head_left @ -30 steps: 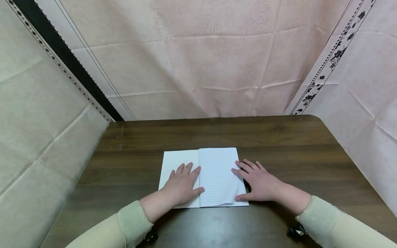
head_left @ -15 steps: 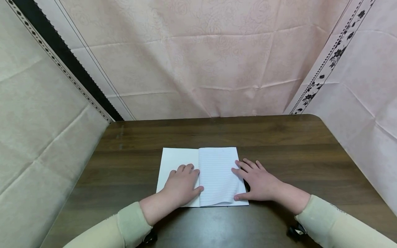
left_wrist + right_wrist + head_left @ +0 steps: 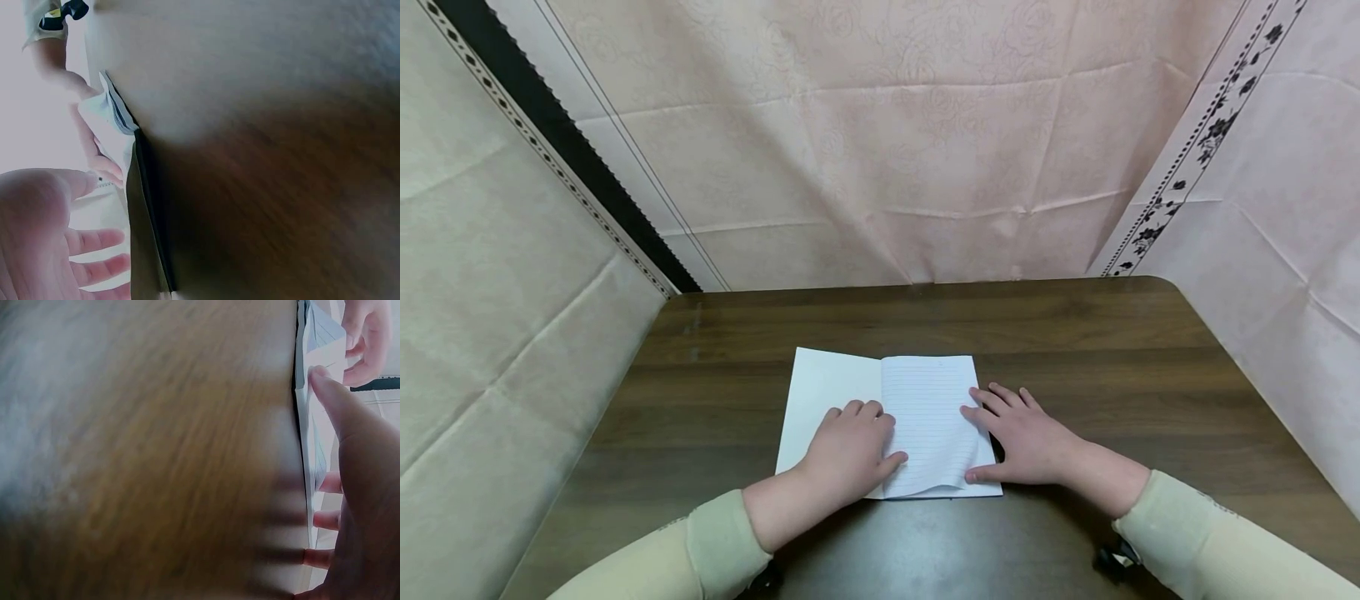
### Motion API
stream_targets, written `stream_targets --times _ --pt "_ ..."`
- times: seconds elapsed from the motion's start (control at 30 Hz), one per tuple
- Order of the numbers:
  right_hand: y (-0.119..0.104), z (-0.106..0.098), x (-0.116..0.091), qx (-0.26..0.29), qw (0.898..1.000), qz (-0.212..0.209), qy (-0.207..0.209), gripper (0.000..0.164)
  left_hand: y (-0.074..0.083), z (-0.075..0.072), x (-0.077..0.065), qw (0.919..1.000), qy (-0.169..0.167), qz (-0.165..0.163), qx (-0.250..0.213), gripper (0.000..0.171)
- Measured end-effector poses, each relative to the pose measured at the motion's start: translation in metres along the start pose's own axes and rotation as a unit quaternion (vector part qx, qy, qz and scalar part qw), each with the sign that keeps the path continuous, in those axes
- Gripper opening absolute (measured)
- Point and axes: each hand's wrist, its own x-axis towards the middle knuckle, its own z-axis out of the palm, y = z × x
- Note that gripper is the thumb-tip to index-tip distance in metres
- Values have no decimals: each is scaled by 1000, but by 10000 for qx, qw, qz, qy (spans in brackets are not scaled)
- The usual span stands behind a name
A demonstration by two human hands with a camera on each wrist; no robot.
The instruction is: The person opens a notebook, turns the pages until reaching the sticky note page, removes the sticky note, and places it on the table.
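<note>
An open notebook [image 3: 925, 400] with a lined right page lies on the dark wooden table [image 3: 1075, 333]. My left hand [image 3: 857, 446] rests on the left page by the spine, its fingers slightly bent. My right hand [image 3: 1011, 437] lies flat on the right page's outer edge. Its thumb sits at the lower corner, where the page buckles up. In the left wrist view, my left hand [image 3: 37, 244] is spread beside the notebook's cover [image 3: 140, 244], which stands a little off the table. In the right wrist view, my right hand [image 3: 365, 487] presses on the page edge [image 3: 304, 425].
Pale cloth walls [image 3: 880, 150] close in the table at the back, left and right. The table's front edge lies under my cream sleeves [image 3: 1210, 542]. Bare wood surrounds the notebook.
My left hand has slid right toward the spine and its fingers have bent more. The left page's far corner has shifted away from me. My right hand has stayed put.
</note>
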Motion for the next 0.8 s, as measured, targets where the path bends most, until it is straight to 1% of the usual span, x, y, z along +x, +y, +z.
stream_targets --times 0.1,0.2,0.33,0.57,0.8 --pt "0 0 0 3 10000 0 -3 98 4 0 0 9997 107 165 106 44" --pt "0 0 1 12 10000 26 -44 98 7 0 0 9991 135 348 203 45" --pt "0 1 1 -11 10000 58 -68 98 12 -1 0 9979 126 576 252 45" --pt "1 2 1 -70 10000 50 -5 97 18 -2 0 9949 10 972 264 48" --pt "1 2 1 -103 9999 33 53 99 25 1 0 9896 245 1351 418 49"
